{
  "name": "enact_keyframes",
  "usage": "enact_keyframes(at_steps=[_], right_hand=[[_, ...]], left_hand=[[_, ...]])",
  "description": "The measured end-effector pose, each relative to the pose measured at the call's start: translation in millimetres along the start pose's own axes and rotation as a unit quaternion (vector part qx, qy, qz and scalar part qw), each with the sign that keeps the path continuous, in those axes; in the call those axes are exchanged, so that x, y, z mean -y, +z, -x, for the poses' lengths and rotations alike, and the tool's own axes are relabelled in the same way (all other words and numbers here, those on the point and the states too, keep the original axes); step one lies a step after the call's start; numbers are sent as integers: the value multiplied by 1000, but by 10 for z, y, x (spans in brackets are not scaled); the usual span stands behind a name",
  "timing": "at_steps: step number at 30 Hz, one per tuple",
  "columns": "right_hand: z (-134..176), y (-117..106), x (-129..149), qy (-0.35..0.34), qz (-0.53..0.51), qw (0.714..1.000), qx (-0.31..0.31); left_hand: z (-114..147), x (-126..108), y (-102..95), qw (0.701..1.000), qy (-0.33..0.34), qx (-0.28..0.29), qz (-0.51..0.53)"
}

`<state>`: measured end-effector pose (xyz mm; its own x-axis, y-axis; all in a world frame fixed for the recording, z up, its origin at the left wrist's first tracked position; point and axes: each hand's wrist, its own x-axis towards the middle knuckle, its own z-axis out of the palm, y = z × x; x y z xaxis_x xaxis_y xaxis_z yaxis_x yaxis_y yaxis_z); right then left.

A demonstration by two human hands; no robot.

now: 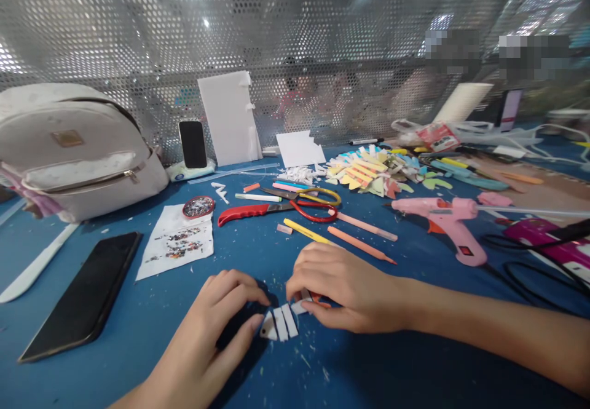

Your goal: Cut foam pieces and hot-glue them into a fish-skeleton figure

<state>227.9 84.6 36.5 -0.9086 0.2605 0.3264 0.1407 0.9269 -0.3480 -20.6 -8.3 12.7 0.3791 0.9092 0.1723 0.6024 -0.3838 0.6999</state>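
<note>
Several small white strips (pixel 280 324), apparently of paper or card, lie side by side on the blue table in front of me. A dark dot marks the rounded leftmost piece (pixel 268 326). My left hand (pixel 216 320) rests at that end, its thumb and forefinger apart and close to the piece. From the right, my right hand (pixel 343 286) curls its fingers over another white piece (pixel 301 304) at the row's other end, pinching it. An orange piece (pixel 320 300) shows partly beneath this hand, the rest of it hidden by the fingers.
Beyond my hands lie scissors (pixel 322 203), a red-handled cutter (pixel 242 213), markers (pixel 362 244) and a heap of coloured cutouts (pixel 364 169). A pink glue gun (pixel 442 212) with its cord is at right; a phone (pixel 87 292), glitter paper (pixel 177 249) and backpack (pixel 78 150) are at left.
</note>
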Motion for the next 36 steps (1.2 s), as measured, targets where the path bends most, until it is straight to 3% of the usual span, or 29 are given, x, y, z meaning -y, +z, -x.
enact_keyframes(at_steps=[8,14,18,36], right_hand=[[8,4,-9,-9,9,1000,-3],[17,-20,-67,-82,18,995,55],[19,-13,-68,-100,44,993,41],[1,-60,-23,-88,-58,992,69]], left_hand=[[2,7,7,1000,2,-3,5],[14,37,7,1000,9,0,7],[11,37,13,1000,5,8,9],[2,29,2,1000,3,8,13]])
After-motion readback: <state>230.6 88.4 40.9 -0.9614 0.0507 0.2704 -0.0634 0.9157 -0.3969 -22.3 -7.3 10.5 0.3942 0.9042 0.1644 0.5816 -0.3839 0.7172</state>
